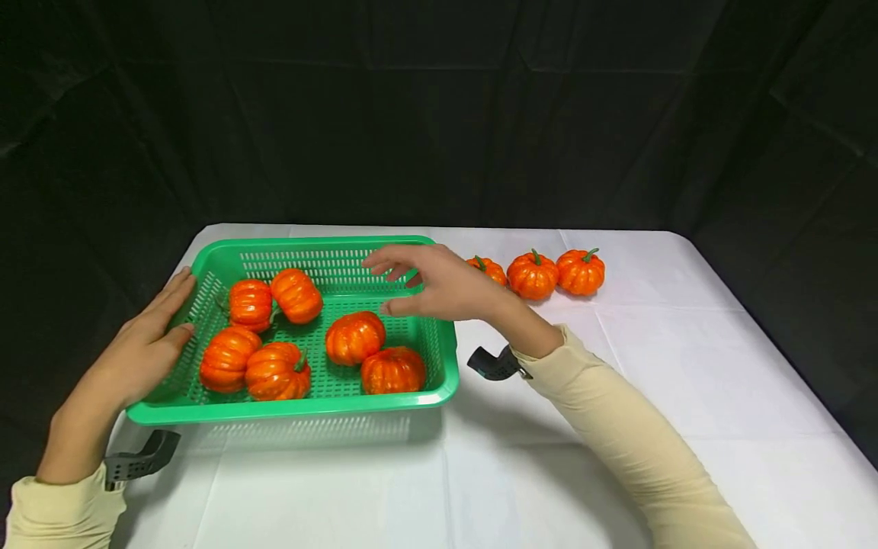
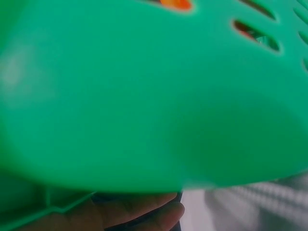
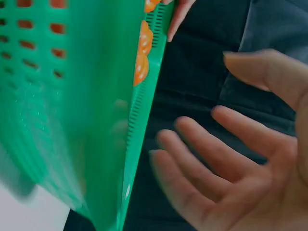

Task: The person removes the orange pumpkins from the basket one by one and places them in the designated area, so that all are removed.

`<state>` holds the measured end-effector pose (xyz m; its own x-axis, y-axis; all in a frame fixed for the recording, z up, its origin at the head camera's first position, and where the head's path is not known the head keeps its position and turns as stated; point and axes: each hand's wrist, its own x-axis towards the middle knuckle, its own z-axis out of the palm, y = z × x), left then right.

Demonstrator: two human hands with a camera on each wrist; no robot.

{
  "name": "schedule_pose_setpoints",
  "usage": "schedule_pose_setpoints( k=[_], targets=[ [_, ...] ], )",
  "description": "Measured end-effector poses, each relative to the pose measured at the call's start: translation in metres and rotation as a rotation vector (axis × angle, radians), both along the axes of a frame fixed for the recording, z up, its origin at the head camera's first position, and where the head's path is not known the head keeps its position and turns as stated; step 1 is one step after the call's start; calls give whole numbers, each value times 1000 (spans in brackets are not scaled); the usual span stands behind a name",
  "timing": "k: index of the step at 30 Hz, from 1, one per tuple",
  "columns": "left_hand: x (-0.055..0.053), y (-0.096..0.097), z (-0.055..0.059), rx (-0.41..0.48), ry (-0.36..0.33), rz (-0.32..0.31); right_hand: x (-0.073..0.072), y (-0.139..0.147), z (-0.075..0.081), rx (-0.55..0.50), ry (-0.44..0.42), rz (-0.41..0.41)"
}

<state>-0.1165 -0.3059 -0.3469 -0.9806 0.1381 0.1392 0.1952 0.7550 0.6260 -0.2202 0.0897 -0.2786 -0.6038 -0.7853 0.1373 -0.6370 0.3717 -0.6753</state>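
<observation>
A green plastic basket (image 1: pixel 295 412) with slotted walls stands on the left of the table, several small orange pumpkins (image 1: pixel 297 295) lying inside. My left hand (image 1: pixel 142 349) rests on the basket's left rim with its fingers stretched out. In the left wrist view the basket's wall (image 2: pixel 144 96) fills most of the picture, with fingers (image 2: pixel 163 216) below it. Above the basket's right end hovers my right hand (image 1: pixel 446 286), fingers spread and nothing held. The right wrist view shows that hand (image 3: pixel 240 168) with parted, lightly bent fingers beside the basket.
To the right of the basket, a pumpkin (image 1: pixel 488 268) partly hidden by my right hand sits in a row with a second pumpkin (image 1: pixel 533 275) and a third pumpkin (image 1: pixel 581 272). A white cloth (image 1: pixel 652 366) covers the table. Black drapes (image 1: pixel 439 137) hang behind and at the sides.
</observation>
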Motion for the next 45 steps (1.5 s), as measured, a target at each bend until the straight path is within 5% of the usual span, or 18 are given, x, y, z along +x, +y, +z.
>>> schedule_pose_setpoints(
  k=[6,17,31,45],
  targets=[
    [0,0,0,-7,-3,4,-3,-18,-10,166,-17,76],
    [0,-1,0,-6,-7,-5,-9,-39,-31,257,-19,171],
    [0,-2,0,-9,3,0,-12,-59,-52,398,-5,174],
    [0,0,1,-12,3,3,-12,-58,-53,335,-41,112]
  ],
)
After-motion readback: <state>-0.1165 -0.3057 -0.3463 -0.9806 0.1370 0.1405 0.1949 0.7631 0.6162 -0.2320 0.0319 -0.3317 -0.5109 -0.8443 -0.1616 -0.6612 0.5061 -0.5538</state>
